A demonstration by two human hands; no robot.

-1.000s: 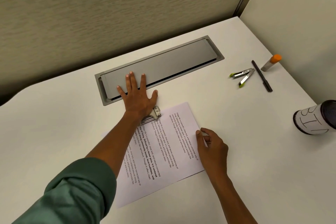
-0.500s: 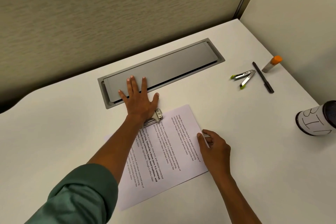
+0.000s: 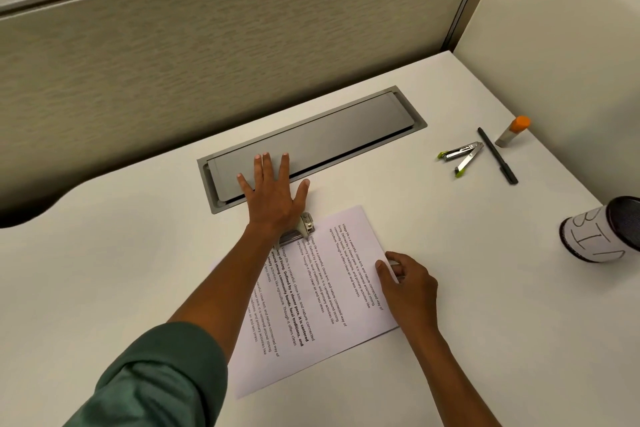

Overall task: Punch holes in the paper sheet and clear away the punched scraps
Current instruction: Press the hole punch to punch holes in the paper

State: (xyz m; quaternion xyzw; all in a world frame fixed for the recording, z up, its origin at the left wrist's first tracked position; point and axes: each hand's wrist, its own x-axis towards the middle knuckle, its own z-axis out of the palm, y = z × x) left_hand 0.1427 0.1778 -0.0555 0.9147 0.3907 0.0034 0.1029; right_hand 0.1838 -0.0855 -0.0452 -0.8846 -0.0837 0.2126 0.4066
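Observation:
A white paper sheet [image 3: 322, 291] with printed text lies on the white desk [image 3: 121, 281], its far edge pushed into a metal hole punch [image 3: 304, 224]. My left hand [image 3: 273, 196] lies flat, fingers straight and spread, with its palm pressing down on the punch; most of the punch is hidden under it. My right hand [image 3: 407, 282] rests on the sheet's right edge, thumb on top of the paper and fingers curled at the edge, pinching it. No punched scraps are visible.
A grey cable-tray lid [image 3: 318, 139] is set into the desk just beyond my left fingertips. At the right lie a staple remover [image 3: 462, 158], a black pen [image 3: 497, 154], an orange-capped glue stick [image 3: 512, 130] and a labelled cup [image 3: 602, 232]. Partition walls close the back and right.
Both hands keep their places on the punch and the paper. Only the camera view has tilted, so everything sits slightly lower in the frame.

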